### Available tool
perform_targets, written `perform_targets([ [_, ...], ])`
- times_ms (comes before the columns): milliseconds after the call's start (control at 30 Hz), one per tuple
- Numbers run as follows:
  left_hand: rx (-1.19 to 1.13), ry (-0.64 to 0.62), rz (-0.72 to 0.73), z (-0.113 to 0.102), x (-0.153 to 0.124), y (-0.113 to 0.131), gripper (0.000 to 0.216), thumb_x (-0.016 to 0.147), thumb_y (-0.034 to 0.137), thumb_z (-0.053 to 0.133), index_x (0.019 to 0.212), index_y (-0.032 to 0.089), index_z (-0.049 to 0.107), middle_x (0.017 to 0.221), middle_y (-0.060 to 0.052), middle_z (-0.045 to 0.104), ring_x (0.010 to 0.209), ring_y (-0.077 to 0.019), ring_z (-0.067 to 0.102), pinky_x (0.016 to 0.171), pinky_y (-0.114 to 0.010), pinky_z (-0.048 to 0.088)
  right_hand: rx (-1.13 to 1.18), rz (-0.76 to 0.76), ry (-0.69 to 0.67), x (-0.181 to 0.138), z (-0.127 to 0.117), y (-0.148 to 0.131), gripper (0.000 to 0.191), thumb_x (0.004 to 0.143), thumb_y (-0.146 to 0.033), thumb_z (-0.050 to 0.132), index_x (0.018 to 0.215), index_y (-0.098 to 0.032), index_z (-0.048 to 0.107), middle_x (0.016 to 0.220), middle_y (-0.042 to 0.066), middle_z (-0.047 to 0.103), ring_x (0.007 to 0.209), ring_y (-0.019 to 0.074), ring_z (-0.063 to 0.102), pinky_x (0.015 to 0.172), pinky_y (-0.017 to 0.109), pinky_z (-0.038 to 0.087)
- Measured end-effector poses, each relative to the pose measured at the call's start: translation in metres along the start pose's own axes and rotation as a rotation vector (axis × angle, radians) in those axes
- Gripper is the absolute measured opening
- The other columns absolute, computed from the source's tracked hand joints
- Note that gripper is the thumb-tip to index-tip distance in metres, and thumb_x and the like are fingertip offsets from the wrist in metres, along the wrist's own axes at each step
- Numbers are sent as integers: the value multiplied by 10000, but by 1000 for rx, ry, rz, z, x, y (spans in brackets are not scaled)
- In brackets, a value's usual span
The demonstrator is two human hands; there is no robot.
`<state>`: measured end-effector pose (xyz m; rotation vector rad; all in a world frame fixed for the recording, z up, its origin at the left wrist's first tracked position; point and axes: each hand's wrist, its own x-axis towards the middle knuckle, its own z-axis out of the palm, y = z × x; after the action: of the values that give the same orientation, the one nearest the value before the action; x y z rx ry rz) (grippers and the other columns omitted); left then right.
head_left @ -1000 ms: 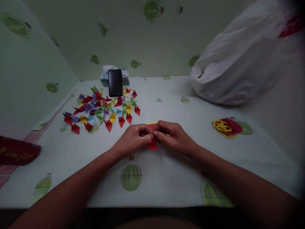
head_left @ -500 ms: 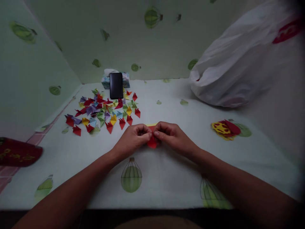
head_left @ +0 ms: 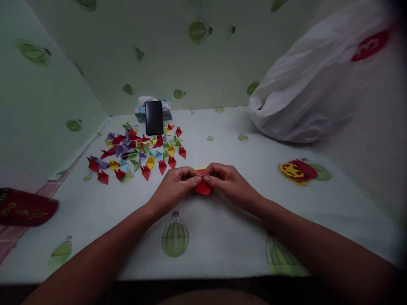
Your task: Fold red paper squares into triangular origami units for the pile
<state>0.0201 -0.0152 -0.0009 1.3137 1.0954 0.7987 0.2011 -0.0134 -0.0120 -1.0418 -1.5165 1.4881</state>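
A small piece of red paper (head_left: 204, 187) with a rounded lower edge is pinched between my two hands, low over the table's middle. My left hand (head_left: 182, 182) grips its left side between thumb and curled fingers. On the other side my right hand (head_left: 224, 178) pinches it the same way, the thumbs nearly meeting. Behind the fingers a strip of yellow paper (head_left: 201, 167) shows; how it lies against the red one is hidden. To the left spreads a cluster of folded paper cranes (head_left: 140, 152) in red, yellow, green, blue and purple.
A black phone (head_left: 154, 117) leans on a tissue box (head_left: 140, 113) behind the cranes. Yellow and red paper cut-outs (head_left: 297, 171) lie to the right. A large white plastic bag (head_left: 295, 101) stands at the back right, and a dark red packet (head_left: 28, 207) at the left edge.
The lower edge of the red paper looks rounder and broader now, where it came to a narrower shape before. Both hands keep their pinch. The view has shifted slightly.
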Motion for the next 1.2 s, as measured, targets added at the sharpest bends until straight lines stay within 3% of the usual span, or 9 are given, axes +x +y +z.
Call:
perform_targets([
  [400,61,54,57,3,-4,5,169,816,318,671,797,150,670,658,27,618,551,-76,506,537,-204,399,163,46,-17,2,-1,8,229,780,-354,724,763,-171,586,709,-1,637,638,117,563,594,251,434],
  [600,14,55,22,4,-5,4,204,803,349,695,798,147,661,630,26,623,498,-74,502,483,-198,402,141,33,8,1,0,7,229,775,-357,718,746,-172,585,688,-9,632,622,115,555,592,252,441],
  [867,-95,19,-9,3,-3,0,212,829,353,688,822,141,678,702,-17,695,608,-105,609,592,-224,498,127,11,34,0,2,4,189,783,-323,681,729,-184,564,663,-17,615,599,111,546,580,256,451],
  [1200,-67,76,12,9,-6,3,205,811,340,681,785,140,648,670,-5,667,583,-96,576,561,-216,462,-9,-46,83,-3,6,2,184,794,-315,642,721,-184,535,687,-19,584,626,113,534,598,265,429],
])
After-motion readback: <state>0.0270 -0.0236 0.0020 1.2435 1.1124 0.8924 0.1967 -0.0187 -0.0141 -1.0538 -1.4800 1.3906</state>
